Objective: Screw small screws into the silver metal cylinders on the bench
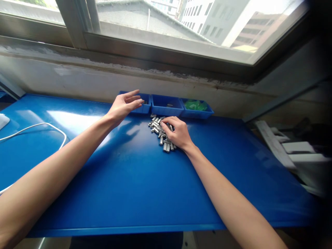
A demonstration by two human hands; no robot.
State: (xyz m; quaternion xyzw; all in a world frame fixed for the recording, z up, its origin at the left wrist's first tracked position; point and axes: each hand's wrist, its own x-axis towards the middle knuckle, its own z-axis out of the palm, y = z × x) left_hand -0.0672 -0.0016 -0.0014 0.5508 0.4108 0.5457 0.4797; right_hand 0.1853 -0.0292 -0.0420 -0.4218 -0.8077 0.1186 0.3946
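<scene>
A heap of small silver metal cylinders (157, 126) lies on the blue table (135, 180) just in front of three blue bins. My right hand (176, 132) rests on the heap, fingers curled down onto the pieces; whether it grips any is hidden. My left hand (124, 105) hovers at the left bin (144, 108), fingers loosely spread and reaching over its rim, with nothing visible in them. The middle bin (166, 105) holds a small piece or two. The right bin (197, 110) holds green parts (195, 104).
A white cable (38, 126) curves across the table's left side, with a white object at the far left edge. The bins stand against a wall below a window. Grey metal shelving parts (290, 148) lie off the table to the right.
</scene>
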